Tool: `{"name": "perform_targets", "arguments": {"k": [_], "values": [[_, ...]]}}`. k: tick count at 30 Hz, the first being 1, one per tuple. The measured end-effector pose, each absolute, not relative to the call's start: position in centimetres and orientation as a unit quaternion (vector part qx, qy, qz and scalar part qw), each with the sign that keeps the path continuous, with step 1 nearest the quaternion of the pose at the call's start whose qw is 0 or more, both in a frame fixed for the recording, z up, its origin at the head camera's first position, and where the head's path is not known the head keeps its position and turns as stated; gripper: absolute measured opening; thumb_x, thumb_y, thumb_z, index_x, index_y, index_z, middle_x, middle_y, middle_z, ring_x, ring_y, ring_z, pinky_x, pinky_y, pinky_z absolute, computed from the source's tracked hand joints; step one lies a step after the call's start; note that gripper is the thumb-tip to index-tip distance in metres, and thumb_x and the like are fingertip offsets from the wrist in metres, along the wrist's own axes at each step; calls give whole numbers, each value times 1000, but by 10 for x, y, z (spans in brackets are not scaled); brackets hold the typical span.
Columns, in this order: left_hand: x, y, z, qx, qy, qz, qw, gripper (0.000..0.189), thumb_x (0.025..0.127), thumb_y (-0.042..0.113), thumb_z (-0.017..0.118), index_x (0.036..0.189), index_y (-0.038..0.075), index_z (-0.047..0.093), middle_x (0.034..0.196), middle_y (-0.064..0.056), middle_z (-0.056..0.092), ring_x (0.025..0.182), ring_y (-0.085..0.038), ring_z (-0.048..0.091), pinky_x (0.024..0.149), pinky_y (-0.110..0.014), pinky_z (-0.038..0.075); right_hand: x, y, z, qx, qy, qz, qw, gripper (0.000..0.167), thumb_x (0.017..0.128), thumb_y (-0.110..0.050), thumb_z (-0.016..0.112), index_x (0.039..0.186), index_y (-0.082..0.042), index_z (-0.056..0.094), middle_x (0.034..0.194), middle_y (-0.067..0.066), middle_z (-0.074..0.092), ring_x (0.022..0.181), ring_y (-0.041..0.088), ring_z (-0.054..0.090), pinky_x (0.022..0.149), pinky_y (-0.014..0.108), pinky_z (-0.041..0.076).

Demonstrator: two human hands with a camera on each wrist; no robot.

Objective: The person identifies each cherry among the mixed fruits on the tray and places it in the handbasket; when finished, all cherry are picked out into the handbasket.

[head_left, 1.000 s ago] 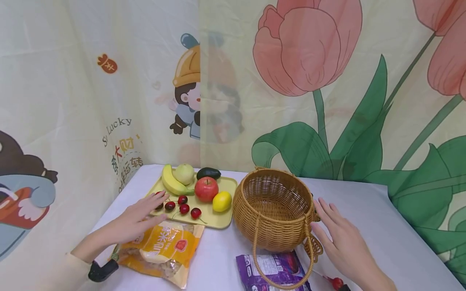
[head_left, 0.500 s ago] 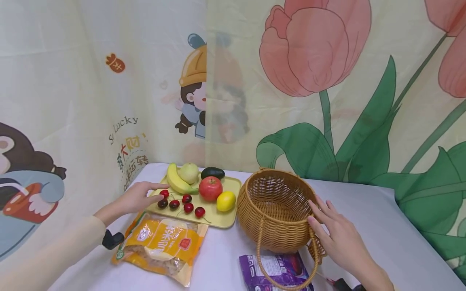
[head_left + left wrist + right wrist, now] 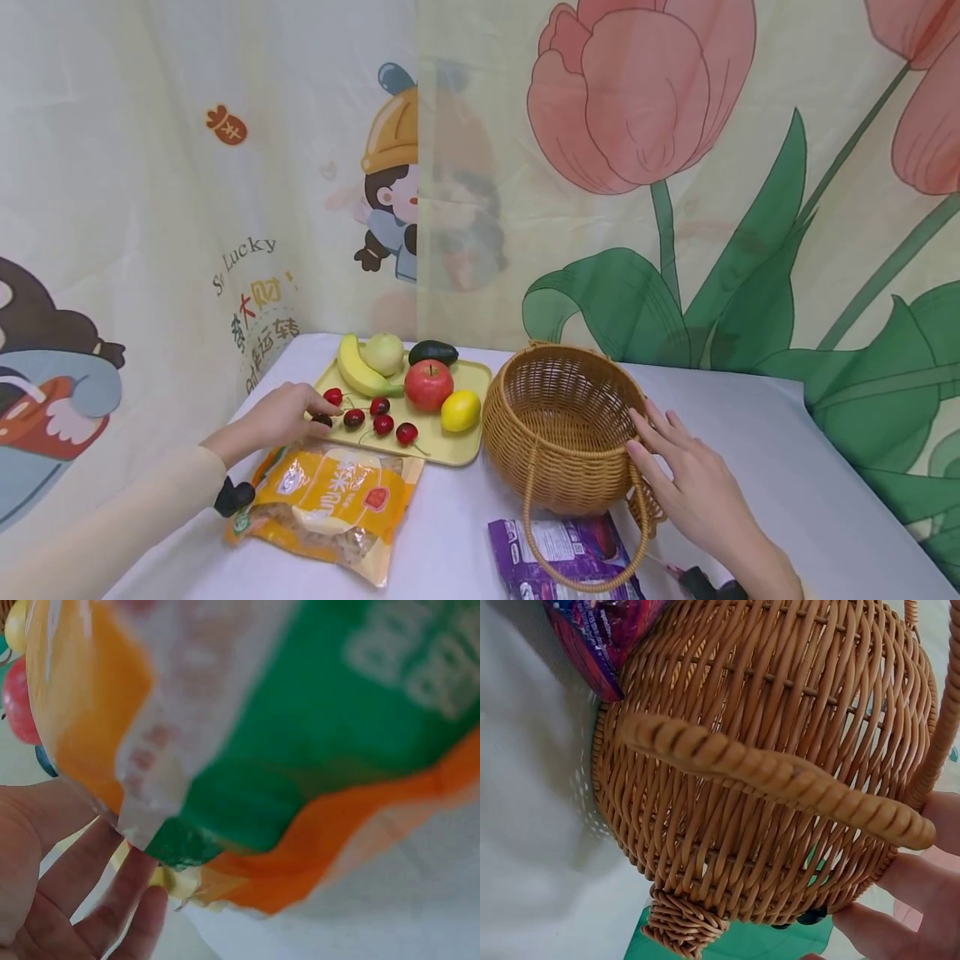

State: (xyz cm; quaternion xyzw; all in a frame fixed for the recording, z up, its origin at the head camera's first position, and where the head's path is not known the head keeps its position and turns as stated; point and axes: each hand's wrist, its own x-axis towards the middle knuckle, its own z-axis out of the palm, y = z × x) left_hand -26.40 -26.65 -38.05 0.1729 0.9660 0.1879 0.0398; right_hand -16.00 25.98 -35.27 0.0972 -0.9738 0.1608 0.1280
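My left hand [image 3: 281,414] is at the near left corner of the yellow tray [image 3: 450,454]. Its thumb and index finger are bent around a dark cherry [image 3: 322,419]; in the left wrist view the fingertips are hidden behind the orange bag [image 3: 90,697]. More red cherries [image 3: 383,424] with thin stems lie beside it on the tray. My right hand [image 3: 693,479] rests on the right rim of a brown wicker basket [image 3: 558,479], fingers fairly straight. In the right wrist view its fingers [image 3: 922,885] lie along the basket's edge, close to the looped handle [image 3: 780,776].
On the tray also lie a banana [image 3: 360,371], a pale round fruit [image 3: 384,354], a dark green avocado-like fruit [image 3: 433,352], a red apple [image 3: 428,386] and a lemon [image 3: 461,411]. An orange snack bag [image 3: 330,500] lies before the tray, a purple packet [image 3: 551,550] before the basket.
My left hand has moved forward from over the orange bag to the tray, its fingers lowering around the dark cherry. My right hand has come in from beside the basket onto its rim.
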Motion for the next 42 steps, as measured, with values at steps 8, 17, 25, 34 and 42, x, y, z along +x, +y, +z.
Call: {"name": "perform_targets", "arguments": {"k": [8, 17, 25, 34, 42], "values": [[-264, -269, -378, 144, 966, 208, 59, 36, 81, 4, 83, 117, 2, 77, 108, -13, 79, 85, -18, 68, 76, -37, 58, -160, 260, -352, 102, -972, 165, 130, 58, 106, -48, 49, 152, -12, 51, 162, 19, 40, 145, 55, 37, 103, 80, 33], [-264, -268, -382, 119, 971, 195, 64, 36, 83, 11, 83, 117, 5, 77, 109, -11, 79, 98, -23, 67, 90, -50, 55, -159, 260, -353, 103, -971, 166, 138, 56, 106, -47, 51, 150, -12, 52, 161, 20, 42, 144, 55, 39, 103, 80, 34], [-264, -268, -381, 120, 971, 193, 74, 34, 87, 13, 80, 120, 4, 76, 115, -14, 78, 100, -22, 64, 94, -52, 52, -158, 260, -353, 101, -971, 167, 141, 57, 106, -48, 51, 150, -12, 53, 160, 20, 42, 143, 55, 40, 102, 80, 35], [-264, -270, -382, 136, 973, 177, 63, 33, 88, 16, 79, 119, 7, 77, 115, -14, 78, 99, -22, 65, 93, -52, 53, -160, 259, -351, 93, -973, 167, 129, 59, 106, -51, 49, 151, -13, 51, 162, 19, 40, 144, 54, 39, 102, 80, 34], [-264, -273, -381, 175, 969, 163, 53, 33, 89, 21, 79, 120, 10, 77, 116, -12, 78, 94, -16, 63, 92, -52, 53, -160, 259, -350, 97, -972, 168, 135, 58, 106, -49, 51, 151, -13, 52, 161, 19, 41, 143, 55, 40, 102, 81, 34]]}}
